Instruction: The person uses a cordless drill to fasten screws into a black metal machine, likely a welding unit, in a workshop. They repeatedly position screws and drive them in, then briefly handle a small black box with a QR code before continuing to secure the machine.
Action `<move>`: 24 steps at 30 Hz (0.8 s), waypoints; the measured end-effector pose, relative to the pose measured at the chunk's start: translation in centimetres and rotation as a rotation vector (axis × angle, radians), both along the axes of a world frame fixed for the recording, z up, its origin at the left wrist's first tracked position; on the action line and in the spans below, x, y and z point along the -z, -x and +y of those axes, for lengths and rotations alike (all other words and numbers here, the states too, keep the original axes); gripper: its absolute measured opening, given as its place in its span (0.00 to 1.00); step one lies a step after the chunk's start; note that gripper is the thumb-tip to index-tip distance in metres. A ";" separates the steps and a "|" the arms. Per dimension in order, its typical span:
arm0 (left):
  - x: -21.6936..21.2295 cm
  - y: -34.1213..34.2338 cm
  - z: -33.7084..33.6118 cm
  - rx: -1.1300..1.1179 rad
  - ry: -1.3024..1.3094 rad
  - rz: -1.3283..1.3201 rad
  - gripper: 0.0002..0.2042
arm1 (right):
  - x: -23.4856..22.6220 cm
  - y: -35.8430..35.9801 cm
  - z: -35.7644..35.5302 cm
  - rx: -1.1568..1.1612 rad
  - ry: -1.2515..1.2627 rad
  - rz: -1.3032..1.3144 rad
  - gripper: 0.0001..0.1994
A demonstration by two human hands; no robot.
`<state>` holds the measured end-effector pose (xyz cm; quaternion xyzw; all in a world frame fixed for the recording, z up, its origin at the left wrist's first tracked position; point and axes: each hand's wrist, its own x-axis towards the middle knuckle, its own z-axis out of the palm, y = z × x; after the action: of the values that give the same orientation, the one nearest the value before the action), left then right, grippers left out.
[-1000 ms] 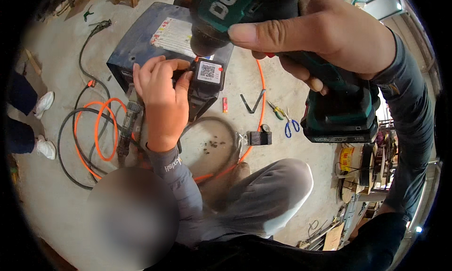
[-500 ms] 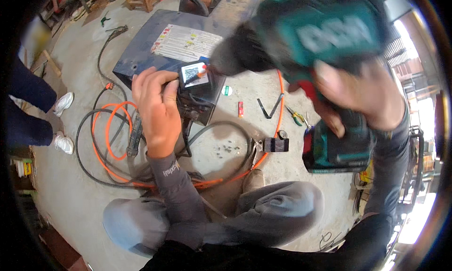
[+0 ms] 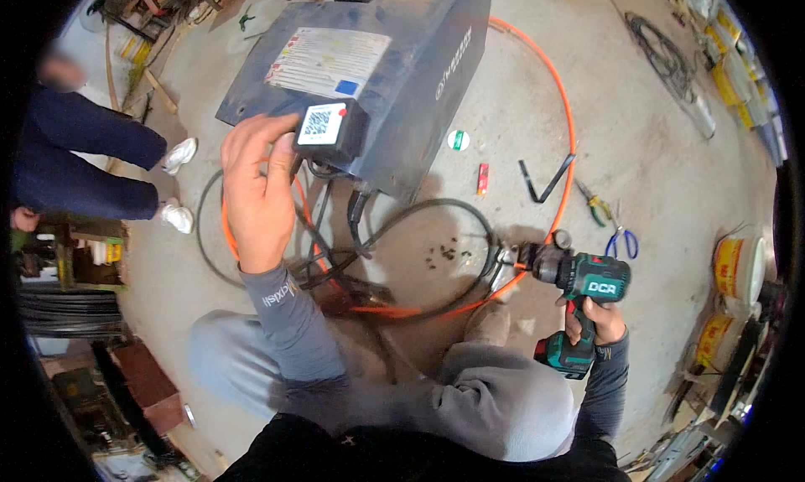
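Observation:
My left hand (image 3: pixel 264 184) grips the left side of a small black box (image 3: pixel 350 138), with the thumb in front and the fingers behind. A white code label with a red dot is on the box. It is against the near end of a large dark-blue metal machine (image 3: pixel 411 105). Low on the right, my right hand (image 3: pixel 602 321) is wrapped round the handle of a green and black cordless drill (image 3: pixel 595 277). The drill's chuck points left, over a silvery piece (image 3: pixel 506 268) on the floor; whether they touch I cannot tell. Several small dark bits (image 3: pixel 449 251) lie left of it.
An orange hose (image 3: pixel 570 121) and black cables (image 3: pixel 436 204) loop over the floor. Pliers (image 3: pixel 598 207), blue-handled scissors (image 3: pixel 622 243), a bent black strip (image 3: pixel 545 184) and a small red item (image 3: pixel 482 178) lie rightward. A person (image 3: pixel 92 163) stands left; buckets (image 3: pixel 738 268) stand far right.
My right hand has swung the drill from close by the black box down and right, near the floor. My left hand stays at the box. The whole view has shifted.

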<state>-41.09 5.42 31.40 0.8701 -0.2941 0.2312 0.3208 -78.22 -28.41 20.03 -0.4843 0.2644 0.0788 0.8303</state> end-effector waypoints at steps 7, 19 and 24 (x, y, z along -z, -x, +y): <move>4.8 5.2 -3.4 -0.238 1.087 0.459 0.13 | 18.3 12.2 3.1 0.105 -0.587 0.272 0.36; 6.2 8.3 -7.5 0.010 1.174 0.672 0.13 | 20.6 14.0 6.5 -0.027 0.433 0.492 0.33; 4.9 8.3 -7.9 -0.078 1.166 0.730 0.12 | 8.4 2.2 5.0 -0.700 1.117 0.962 0.31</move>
<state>-49.43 -2.50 26.47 0.5875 0.0366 0.0552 0.8065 -80.43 -23.39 11.68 -0.7944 0.4257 0.3897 0.1894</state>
